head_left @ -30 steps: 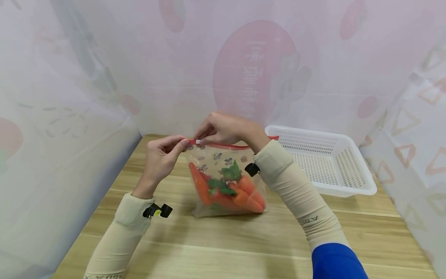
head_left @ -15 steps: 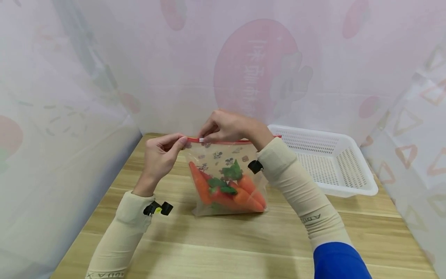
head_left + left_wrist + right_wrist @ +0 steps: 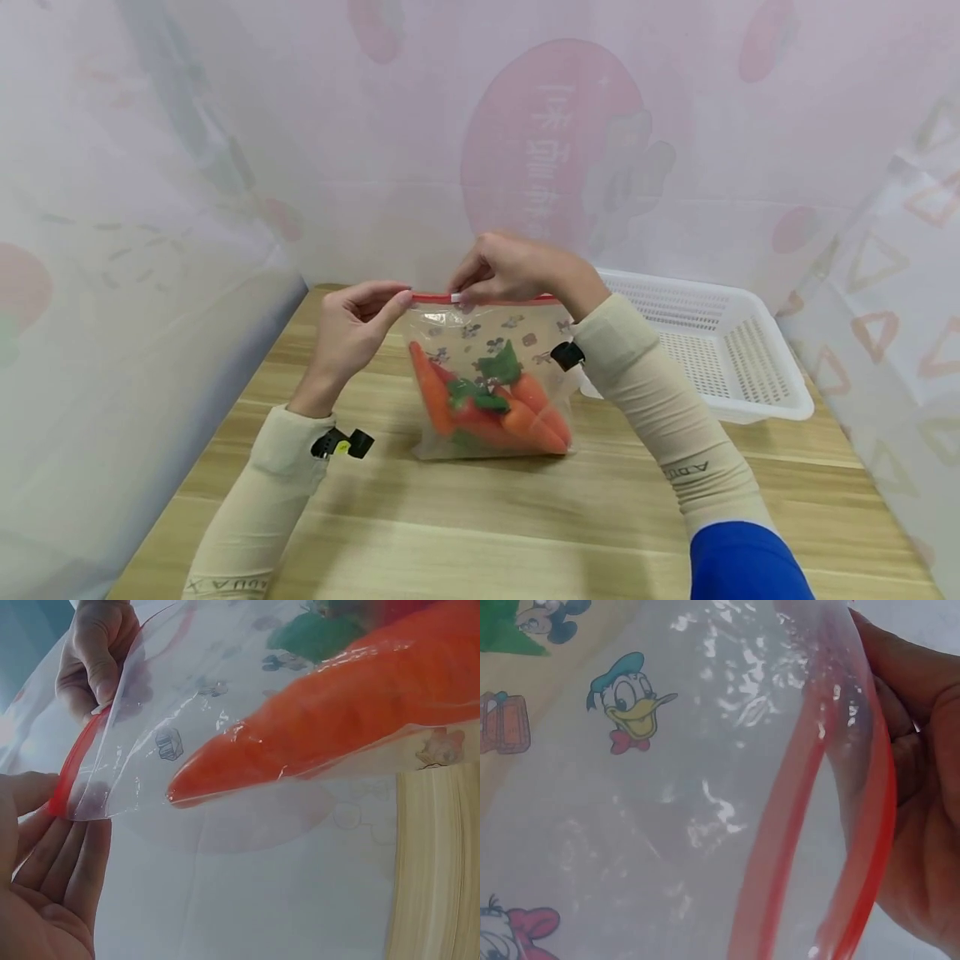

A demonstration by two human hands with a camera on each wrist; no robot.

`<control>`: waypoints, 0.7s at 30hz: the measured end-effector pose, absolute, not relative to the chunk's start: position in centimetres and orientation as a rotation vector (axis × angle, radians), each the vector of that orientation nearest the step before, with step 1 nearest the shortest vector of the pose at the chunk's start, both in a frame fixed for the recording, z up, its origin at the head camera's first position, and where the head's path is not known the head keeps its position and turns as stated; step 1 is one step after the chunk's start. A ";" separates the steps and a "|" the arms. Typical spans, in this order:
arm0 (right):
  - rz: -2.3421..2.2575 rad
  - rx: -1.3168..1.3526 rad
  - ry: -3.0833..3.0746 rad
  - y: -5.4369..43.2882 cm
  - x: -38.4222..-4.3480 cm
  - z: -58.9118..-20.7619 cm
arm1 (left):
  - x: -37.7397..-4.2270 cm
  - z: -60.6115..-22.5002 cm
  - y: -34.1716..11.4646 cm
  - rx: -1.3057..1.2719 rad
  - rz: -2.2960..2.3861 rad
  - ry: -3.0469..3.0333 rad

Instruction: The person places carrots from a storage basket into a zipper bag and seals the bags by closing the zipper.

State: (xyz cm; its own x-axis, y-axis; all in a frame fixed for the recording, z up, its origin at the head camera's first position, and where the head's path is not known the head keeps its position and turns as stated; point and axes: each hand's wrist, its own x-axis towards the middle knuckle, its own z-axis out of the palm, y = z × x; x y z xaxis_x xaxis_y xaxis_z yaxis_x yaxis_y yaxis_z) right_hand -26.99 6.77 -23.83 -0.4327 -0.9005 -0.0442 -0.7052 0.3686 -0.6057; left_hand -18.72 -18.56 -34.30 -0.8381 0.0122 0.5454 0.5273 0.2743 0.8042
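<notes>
A clear zip bag [image 3: 472, 333] printed with cartoon figures stands on the table, holding orange carrots [image 3: 431, 392] and other orange and green produce. Its red zip strip [image 3: 431, 297] runs along the top. My left hand [image 3: 351, 329] pinches the strip's left end between thumb and fingers. Further right along the strip, my right hand [image 3: 510, 271] pinches the small white slider [image 3: 455, 297]. In the right wrist view, two red strips [image 3: 862, 877] stand apart on the side beyond the right hand. The left wrist view shows one carrot [image 3: 300, 720] close up through the film.
A white perforated plastic basket [image 3: 697, 333] stands at the back right, partly behind the right forearm. The wooden table [image 3: 450, 533] is bordered by printed white curtains [image 3: 375, 167] at the back and both sides.
My right hand has slid a little to the right along the strip with the white slider. The left hand keeps its pinch on the left end, shifting only slightly.
</notes>
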 end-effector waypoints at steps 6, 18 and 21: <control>-0.733 -1.377 2.264 6.9 -27.2 -24.2 | -18.9 -34.4 -18.4 -0.515 -1.579 -2.117; -0.724 -1.342 2.294 7.6 -27.3 -24.2 | -19.1 -34.4 -18.4 -0.507 -1.530 -2.102; -0.717 -1.321 2.304 8.2 -27.4 -24.3 | -19.1 -34.6 -18.6 -0.510 -1.525 -2.098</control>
State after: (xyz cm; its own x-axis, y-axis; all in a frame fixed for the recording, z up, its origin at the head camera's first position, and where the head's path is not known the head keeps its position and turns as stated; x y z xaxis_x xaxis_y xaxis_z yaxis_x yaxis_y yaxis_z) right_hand -27.38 8.15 -24.33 -0.4809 -0.8733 -0.0784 -0.6745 0.4256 -0.6032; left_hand -19.14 -18.60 -34.65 -0.8085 0.0117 0.5884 0.5634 0.3047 0.7680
